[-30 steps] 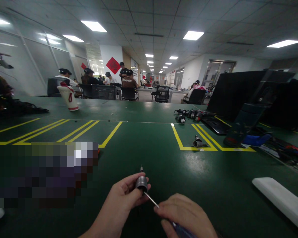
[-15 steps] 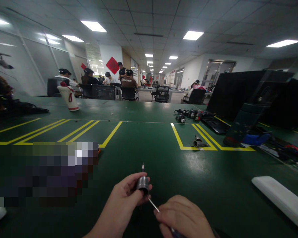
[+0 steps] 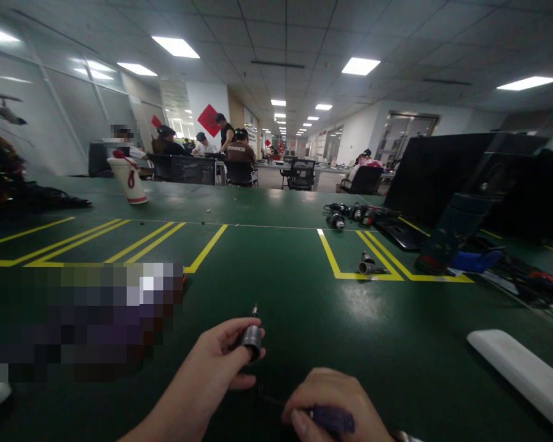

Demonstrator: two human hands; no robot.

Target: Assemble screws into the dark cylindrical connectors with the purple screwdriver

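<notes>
My left hand (image 3: pixel 216 362) is closed around a small grey metal cylinder (image 3: pixel 251 337) with a thin pin sticking out of its far end. It holds the part a little above the green table (image 3: pixel 304 307). My right hand (image 3: pixel 334 408) is at the bottom edge, fingers wrapped round the purple handle of a screwdriver (image 3: pixel 332 419). The screwdriver's thin shaft points left toward the cylinder but is dark and hard to see. The two hands are apart, with a small gap between the tool and the part.
Yellow lines (image 3: pixel 332 258) mark boxes on the table. Small metal parts (image 3: pixel 367 265) and more of them (image 3: pixel 345 215) lie at the right rear. A white flat object (image 3: pixel 520 371) lies at right. Dark monitors (image 3: pixel 442 175) stand behind. A paper cup (image 3: pixel 128 179) is at far left; people sit beyond.
The screwdriver shaft has come out of the cylinder; my right hand pulled back and down. My left hand moved the cylinder slightly left and lower.
</notes>
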